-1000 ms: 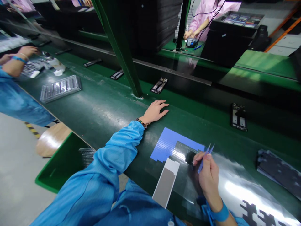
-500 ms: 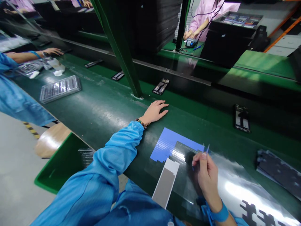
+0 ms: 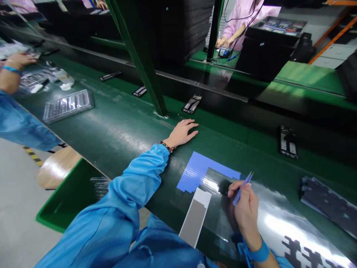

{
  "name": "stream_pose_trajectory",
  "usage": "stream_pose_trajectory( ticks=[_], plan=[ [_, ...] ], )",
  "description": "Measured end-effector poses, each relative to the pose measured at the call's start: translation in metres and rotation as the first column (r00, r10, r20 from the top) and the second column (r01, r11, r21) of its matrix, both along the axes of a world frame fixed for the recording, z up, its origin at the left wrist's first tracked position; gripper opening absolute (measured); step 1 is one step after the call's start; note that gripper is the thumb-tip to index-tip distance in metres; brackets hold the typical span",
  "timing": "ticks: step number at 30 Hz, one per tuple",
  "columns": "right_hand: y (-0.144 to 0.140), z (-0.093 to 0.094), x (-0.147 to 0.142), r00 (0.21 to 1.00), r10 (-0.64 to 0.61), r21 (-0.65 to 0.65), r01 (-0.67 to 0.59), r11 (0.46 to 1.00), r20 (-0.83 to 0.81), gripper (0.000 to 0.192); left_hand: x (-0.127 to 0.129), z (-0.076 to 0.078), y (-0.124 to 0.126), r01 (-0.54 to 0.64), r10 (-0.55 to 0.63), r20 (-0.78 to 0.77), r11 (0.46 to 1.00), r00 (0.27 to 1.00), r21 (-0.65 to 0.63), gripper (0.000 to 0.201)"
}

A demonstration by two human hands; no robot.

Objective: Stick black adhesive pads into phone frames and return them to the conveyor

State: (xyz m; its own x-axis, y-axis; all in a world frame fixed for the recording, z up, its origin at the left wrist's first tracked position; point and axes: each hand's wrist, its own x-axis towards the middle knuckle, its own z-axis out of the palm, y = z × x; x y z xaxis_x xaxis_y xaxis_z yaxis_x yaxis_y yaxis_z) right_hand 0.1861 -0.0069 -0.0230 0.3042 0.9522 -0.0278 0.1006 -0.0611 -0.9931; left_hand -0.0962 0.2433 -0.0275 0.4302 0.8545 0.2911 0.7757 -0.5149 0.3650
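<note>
Right now your left hand [image 3: 182, 133] lies palm down on the green workbench [image 3: 117, 126], fingers spread slightly apart and flat, holding nothing; a beaded bracelet [image 3: 166, 146] sits at the wrist above your blue sleeve [image 3: 131, 193]. Your right hand [image 3: 245, 210] rests lower on the bench, thumb and fingers pinched together on blue tweezers [image 3: 242, 188], whose tips point up and away from you. That hand lies on a glossy clear film sheet [image 3: 279, 219] that catches the light. Just left of it, a blue sheet [image 3: 195, 169] with a stepped outline lies flat, and a grey and white strip [image 3: 195, 217] reaches from it toward the bench edge. Beyond your left hand, near a slanted green post [image 3: 139, 56], a dark phone frame [image 3: 192, 103] lies on the conveyor; another phone frame [image 3: 288, 143] lies to the right. At far right sits a stack of dark parts [image 3: 329, 204]. To the left, a clear plastic tray [image 3: 67, 105] rests near a co-worker's arm [image 3: 12, 70]. Across the line, a person in pink [image 3: 245, 18] works.
</note>
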Motion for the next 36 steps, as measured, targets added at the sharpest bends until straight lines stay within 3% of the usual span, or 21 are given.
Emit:
stream_pose_trajectory(
  ticks=[3, 9, 14, 20, 23, 26, 28, 31, 33, 36],
  plan=[
    [-0.001, -0.001, 0.002, 0.999, -0.006, -0.058, 0.008, 0.998, 0.039, 0.065, 0.0, 0.0, 0.001, -0.003, 0.003, 0.005, 1.0, 1.0, 0.0, 0.045],
    [0.0, -0.003, 0.005, 0.991, 0.058, -0.016, -0.056, 0.998, 0.123, 0.057, -0.001, -0.003, 0.0, -0.002, 0.002, 0.019, 1.0, 1.0, -0.011, 0.044],
    [0.0, -0.005, 0.003, 0.997, 0.038, -0.011, -0.038, 0.999, 0.067, 0.058, 0.002, -0.006, 0.008, -0.067, 0.068, 0.047, 0.998, 0.997, -0.016, 0.051],
    [0.006, 0.003, -0.002, 0.999, 0.014, -0.002, -0.014, 1.0, 0.046, 0.065, 0.026, 0.002, 0.084, -0.382, 0.388, 0.067, 0.92, 0.919, -0.088, 0.089],
    [0.011, 0.012, -0.004, 0.996, -0.006, 0.042, 0.003, 0.999, 0.084, 0.061, 0.047, 0.013, 0.12, -0.436, 0.45, 0.079, 0.887, 0.89, -0.15, 0.083],
    [0.017, 0.019, -0.002, 0.996, -0.058, 0.068, 0.053, 0.996, 0.068, 0.048, 0.063, 0.027, 0.135, -0.45, 0.481, 0.135, 0.869, 0.867, -0.204, 0.066],
    [0.019, 0.02, 0.002, 0.994, -0.104, 0.102, 0.102, 0.99, 0.023, 0.059, 0.066, 0.039, 0.134, -0.452, 0.502, 0.196, 0.856, 0.842, -0.25, 0.062],
    [0.021, 0.02, 0.009, 0.996, -0.089, 0.156, 0.084, 0.984, 0.02, 0.043, 0.063, 0.059, 0.117, -0.402, 0.506, 0.332, 0.852, 0.796, -0.335, 0.06],
    [0.023, 0.019, 0.013, 0.997, -0.075, 0.183, 0.072, 0.98, 0.007, 0.033, 0.058, 0.071, 0.092, -0.304, 0.472, 0.431, 0.864, 0.769, -0.402, 0.053],
    [0.025, 0.02, 0.015, 0.992, -0.117, 0.219, 0.125, 0.968, -0.047, 0.034, 0.053, 0.08, 0.038, -0.122, 0.401, 0.537, 0.869, 0.742, -0.48, 0.051]
  ],
)
